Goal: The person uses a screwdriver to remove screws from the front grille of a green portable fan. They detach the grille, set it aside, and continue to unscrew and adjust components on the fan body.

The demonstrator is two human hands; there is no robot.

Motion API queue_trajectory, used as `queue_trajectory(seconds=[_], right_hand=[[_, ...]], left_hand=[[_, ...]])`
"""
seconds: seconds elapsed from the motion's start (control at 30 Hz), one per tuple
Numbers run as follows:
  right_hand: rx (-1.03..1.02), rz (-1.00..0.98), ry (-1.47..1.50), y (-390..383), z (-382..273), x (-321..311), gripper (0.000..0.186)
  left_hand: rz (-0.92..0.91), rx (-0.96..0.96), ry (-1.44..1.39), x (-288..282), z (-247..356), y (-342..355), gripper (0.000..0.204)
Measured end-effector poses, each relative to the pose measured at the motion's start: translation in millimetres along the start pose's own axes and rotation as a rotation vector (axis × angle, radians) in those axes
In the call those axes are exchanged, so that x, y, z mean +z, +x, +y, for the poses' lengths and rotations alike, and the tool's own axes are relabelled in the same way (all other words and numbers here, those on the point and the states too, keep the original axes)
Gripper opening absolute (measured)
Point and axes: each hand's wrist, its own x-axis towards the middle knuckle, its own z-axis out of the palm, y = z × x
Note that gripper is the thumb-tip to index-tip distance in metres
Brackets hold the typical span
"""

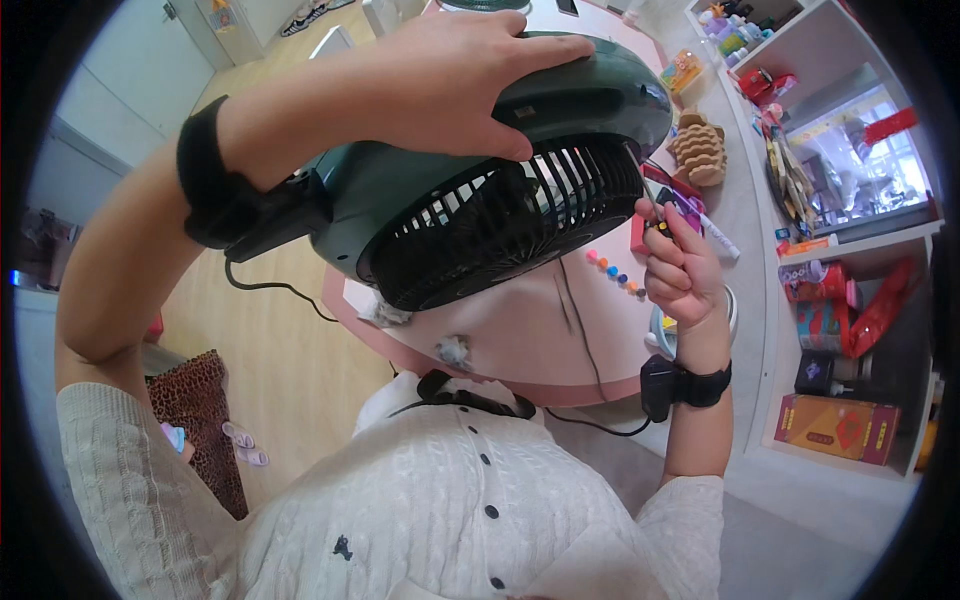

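A dark green fan point(345, 195) with a black slatted grille point(500, 220) is tilted over the pink table. My left hand point(455, 85) lies across its upper side, thumb near the grille's edge and fingers spread over the housing, gripping it. In my right hand point(680, 260) is a screwdriver point(652, 190) with a thin metal shaft and a dark handle with yellow on it, mostly hidden by my closed fingers. The shaft points up at the right rim of the grille. Whether its tip sits in a screw is too small to tell.
On the pink table point(500, 345) are colourful small pegs point(617, 272), a crumpled whitish wad point(455, 350) and a dark cable point(585, 330). A wavy tan stack point(698, 150) stands beyond the fan. Shelves point(850, 245) with packages line the right side.
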Motion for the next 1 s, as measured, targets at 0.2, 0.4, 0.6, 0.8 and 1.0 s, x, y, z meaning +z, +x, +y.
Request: queue_trajectory(seconds=[0.2,0.4,0.6,0.8,1.0], right_hand=[[-0.122,0.291,-0.431,-3,-6,22,0.035],[-0.201,0.346,-0.623,-2,1,28,0.034],[-0.271,0.404,-0.836,-2,3,28,0.035],[-0.750,0.543,-1.692,3,16,28,0.026],[-1.135,0.792,-2.756,1,24,29,0.026]], left_hand=[[-0.326,-0.060,-0.077,-35,8,2,0.086],[-0.323,-0.034,-0.081,-38,14,3,0.085],[-0.354,-0.053,-0.069,-40,16,4,0.084],[-0.340,-0.045,-0.054,-41,17,3,0.084],[-0.344,-0.095,-0.025,-35,15,7,0.083]])
